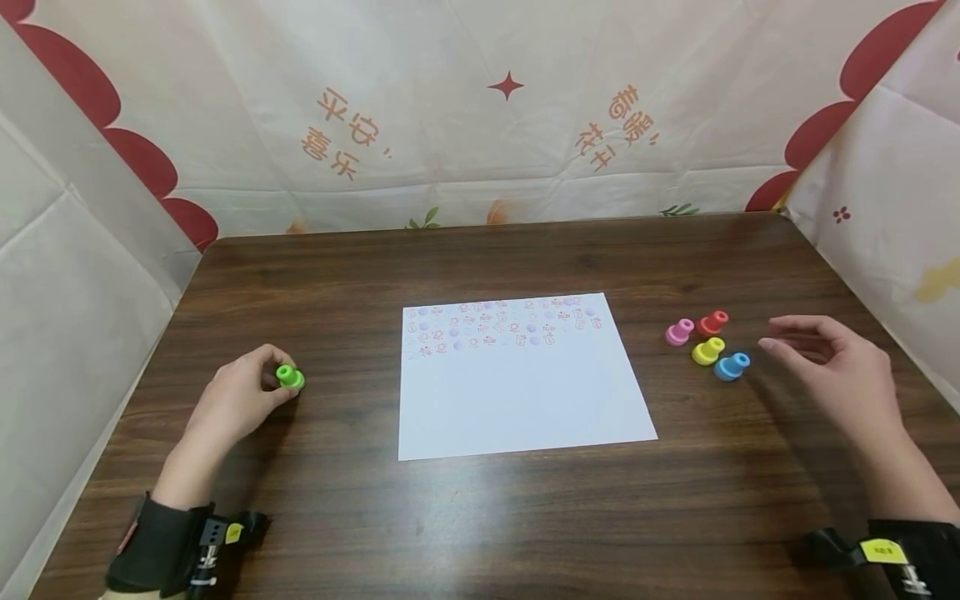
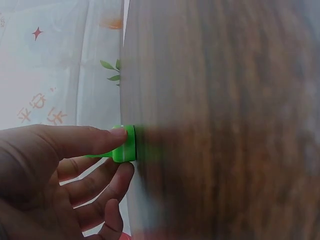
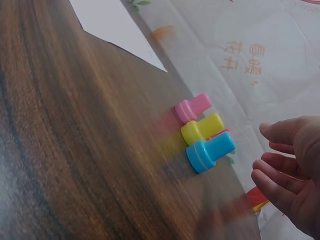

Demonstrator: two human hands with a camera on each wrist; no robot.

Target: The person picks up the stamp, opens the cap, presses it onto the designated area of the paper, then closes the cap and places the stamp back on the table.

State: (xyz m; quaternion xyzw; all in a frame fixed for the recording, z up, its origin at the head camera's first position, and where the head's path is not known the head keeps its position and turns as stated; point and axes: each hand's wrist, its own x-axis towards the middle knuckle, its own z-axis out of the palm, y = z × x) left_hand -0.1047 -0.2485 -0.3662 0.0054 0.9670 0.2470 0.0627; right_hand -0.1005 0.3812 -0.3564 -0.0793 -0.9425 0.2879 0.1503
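At the table's left side my left hand [image 1: 238,392] pinches a small green stamp [image 1: 290,377] between thumb and fingers. In the left wrist view the thumb lies along the green stamp's base [image 2: 125,144], whose flat face is right at the tabletop. My right hand [image 1: 846,367] is at the right, fingers loosely bent and holding nothing. Just left of it stand a blue stamp [image 1: 732,367], a yellow stamp [image 1: 708,351], a red stamp [image 1: 712,323] and a pink stamp [image 1: 679,332], knobs up. The right wrist view shows the blue stamp [image 3: 210,152] closest to the fingertips.
A white sheet of paper [image 1: 517,400] lies mid-table, rows of small red and purple prints across its upper part. Brown wood-grain table [image 1: 480,525] surrounds it. A pale printed cloth [image 1: 465,133] hangs behind and along the sides.
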